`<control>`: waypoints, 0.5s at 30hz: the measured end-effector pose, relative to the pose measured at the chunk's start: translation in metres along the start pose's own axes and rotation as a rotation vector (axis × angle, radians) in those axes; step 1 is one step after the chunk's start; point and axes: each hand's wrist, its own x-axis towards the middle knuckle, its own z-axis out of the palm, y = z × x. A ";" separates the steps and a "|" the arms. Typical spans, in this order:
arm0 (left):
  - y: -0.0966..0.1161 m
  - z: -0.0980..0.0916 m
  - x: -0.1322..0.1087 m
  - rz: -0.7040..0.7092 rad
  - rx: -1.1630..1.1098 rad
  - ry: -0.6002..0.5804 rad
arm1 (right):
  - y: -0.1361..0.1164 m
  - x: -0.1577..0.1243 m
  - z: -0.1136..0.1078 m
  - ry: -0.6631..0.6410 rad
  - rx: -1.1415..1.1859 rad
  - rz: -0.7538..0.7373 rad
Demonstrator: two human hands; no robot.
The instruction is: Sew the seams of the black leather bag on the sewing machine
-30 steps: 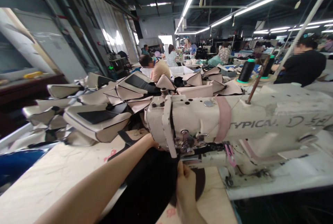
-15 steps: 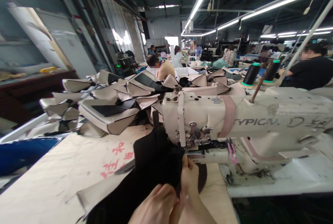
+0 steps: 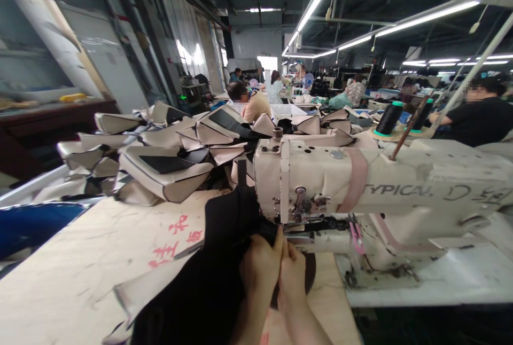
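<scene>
A large piece of black fabric [image 3: 208, 270] lies across the board and runs up under the head of the sewing machine [image 3: 312, 174]. My left hand [image 3: 260, 259] is closed on the fabric just in front of the needle area. Right beside it, touching, my right hand [image 3: 292, 270] pinches the edge of the same piece, fingertips just below the presser area. The needle itself is hidden behind the machine head and fingers. Beige material [image 3: 136, 291] shows from under the black fabric at lower left.
Stitched beige and black pieces [image 3: 168, 169] are heaped behind the wooden board [image 3: 100, 249]. Pink-handled snips [image 3: 355, 235] sit at the machine arm. Black thread cones [image 3: 388, 119] stand at the back right. A co-worker in black [image 3: 481, 112] sits at far right; others work farther back.
My left hand has moved forward and up from lower on the fabric to beside my right hand near the needle area. My right hand stays about where it was.
</scene>
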 end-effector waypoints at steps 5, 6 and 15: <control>-0.015 0.002 0.006 0.210 0.045 -0.004 | 0.001 0.000 0.003 -0.014 0.024 0.041; -0.020 0.004 0.009 0.210 0.047 -0.022 | 0.001 0.000 0.004 0.000 0.018 0.044; -0.027 0.010 0.022 0.168 0.003 -0.049 | 0.003 0.001 0.007 0.051 -0.007 0.034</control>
